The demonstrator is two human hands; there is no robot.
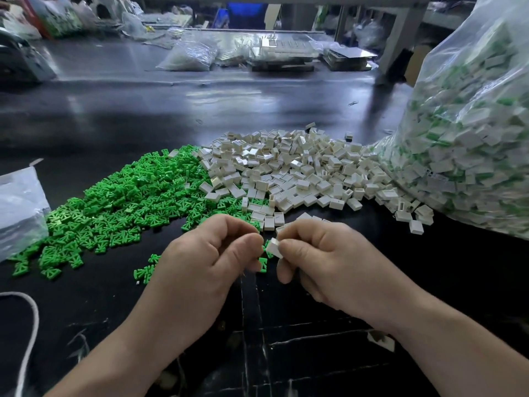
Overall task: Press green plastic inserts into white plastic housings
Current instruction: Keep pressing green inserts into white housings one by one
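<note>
— What does the head camera give you?
— Both hands sit low in the middle, above the black table (286, 353). On my feed the right hand (317, 253) pinches 1 white housing (274, 247) between thumb and forefinger, with its other fingers curled under. The housing is off the table, between the 2 hands.
— And the left?
— The left hand (211, 253) is curled tight, thumb and forefinger tips right at the housing's left edge. I see a sliver of green (269, 254) there. I cannot tell whether the hand grips an insert or whether that green lies on the table below.
— Where is the stock?
— The pile of green inserts (128, 196) spreads behind and left of the left hand, and a few strays lie just beside it. The pile of white housings (300, 173) sits behind the right hand, and the 2 piles touch along 1 edge. At far right a big clear bag (463, 124) bulges with white pieces showing green, resting against the white pile.
— Anything else?
— A smaller clear bag (20, 207) sits at the left edge next to the green pile. A white cord (31, 316) loops at lower left, and 1 lone housing (382, 340) lies just beside the right wrist.
</note>
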